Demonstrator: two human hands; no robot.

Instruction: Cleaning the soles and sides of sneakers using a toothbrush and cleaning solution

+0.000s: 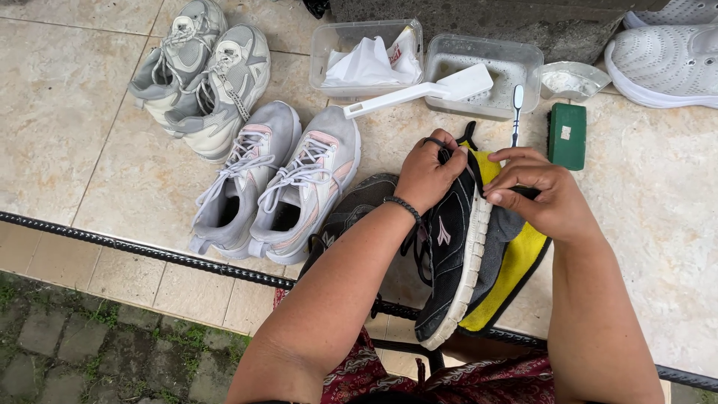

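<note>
Black sneaker (451, 254): lies on its side at the centre of my view, toe toward 6 o'clock, white sole facing 3 o'clock, resting on a yellow and grey cloth (514, 265).
Left hand (428, 173): my fingers are clenched around the heel end of the shoe at 12 o'clock, pinching the black heel loop (468, 135).
Right hand (537, 193): curled over the sole edge and the cloth, thumb pressed against the white sole.
Second dark shoe (351, 213): just beside my left wrist, at 9 o'clock, partly hidden.
Grey and pink pair (277, 183): farther toward 9 o'clock.
Green block (568, 135): at 1 o'clock, near my right hand.
White brush (422, 90): at 12 o'clock, lying across two clear tubs (523, 56).
</note>
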